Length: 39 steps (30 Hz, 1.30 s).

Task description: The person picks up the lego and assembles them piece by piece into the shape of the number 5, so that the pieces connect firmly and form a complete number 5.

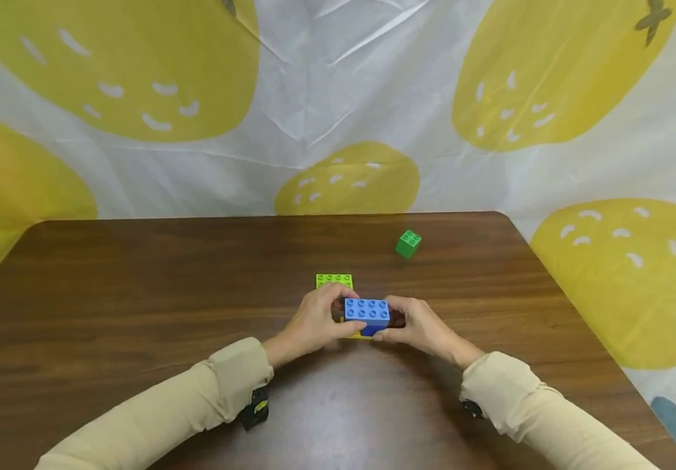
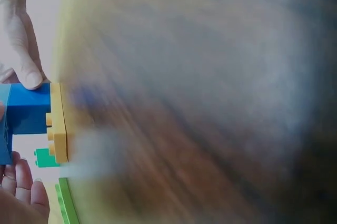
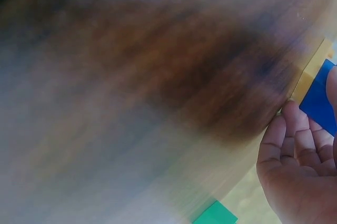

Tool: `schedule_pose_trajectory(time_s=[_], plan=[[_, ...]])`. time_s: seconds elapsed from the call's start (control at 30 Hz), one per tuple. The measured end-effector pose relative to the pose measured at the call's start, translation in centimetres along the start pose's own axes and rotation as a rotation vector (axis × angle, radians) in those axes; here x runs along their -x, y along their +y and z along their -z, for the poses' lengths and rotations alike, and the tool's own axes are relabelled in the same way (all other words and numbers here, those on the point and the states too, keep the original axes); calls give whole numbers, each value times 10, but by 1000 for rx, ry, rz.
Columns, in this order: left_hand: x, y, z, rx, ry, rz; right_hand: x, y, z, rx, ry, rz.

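A light blue eight-stud brick (image 1: 367, 308) sits on top of a dark blue brick (image 1: 376, 328), above a yellow toy-brick plate (image 2: 59, 124) that lies on the table. My left hand (image 1: 317, 315) pinches the light blue brick from the left, its thumb across the front. From the other side, my right hand (image 1: 426, 326) holds the dark blue brick low down, the thumb pressed on its face in the left wrist view. Some studs of the yellow plate show beside the dark blue brick. In the right wrist view, the right fingertips reach the plate's edge.
Just behind the left hand lies a lime green plate (image 1: 334, 279) with studs. Farther back to the right stands a small green brick (image 1: 409, 243). The brown wooden table (image 1: 138, 281) ends at a patterned cloth (image 1: 338, 104).
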State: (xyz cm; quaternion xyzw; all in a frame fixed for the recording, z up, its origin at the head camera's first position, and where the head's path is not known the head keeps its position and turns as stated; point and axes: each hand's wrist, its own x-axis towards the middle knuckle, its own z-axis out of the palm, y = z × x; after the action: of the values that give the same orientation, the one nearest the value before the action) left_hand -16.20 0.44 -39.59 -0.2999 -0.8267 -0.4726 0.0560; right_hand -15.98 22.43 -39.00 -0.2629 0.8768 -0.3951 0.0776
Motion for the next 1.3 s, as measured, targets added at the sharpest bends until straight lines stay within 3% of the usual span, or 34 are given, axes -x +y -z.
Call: schedule_pose_trajectory(time_s=[0.63,0.87,1.03,1.13,1.3], plan=[[-3,13,13,-21,-59,23,4,-12,4,-5,8,-14],[2,13,12,-16,-77,64,6,-11,6,-25,-97,-24],[4,11,7,-12,-60,56,7,-5,23,-113,-199,-74],[4,10,7,-16,-40,57,4,2,41,-96,-137,-85],[4,10,5,-12,-30,63,-9,14,67,85,193,-170]])
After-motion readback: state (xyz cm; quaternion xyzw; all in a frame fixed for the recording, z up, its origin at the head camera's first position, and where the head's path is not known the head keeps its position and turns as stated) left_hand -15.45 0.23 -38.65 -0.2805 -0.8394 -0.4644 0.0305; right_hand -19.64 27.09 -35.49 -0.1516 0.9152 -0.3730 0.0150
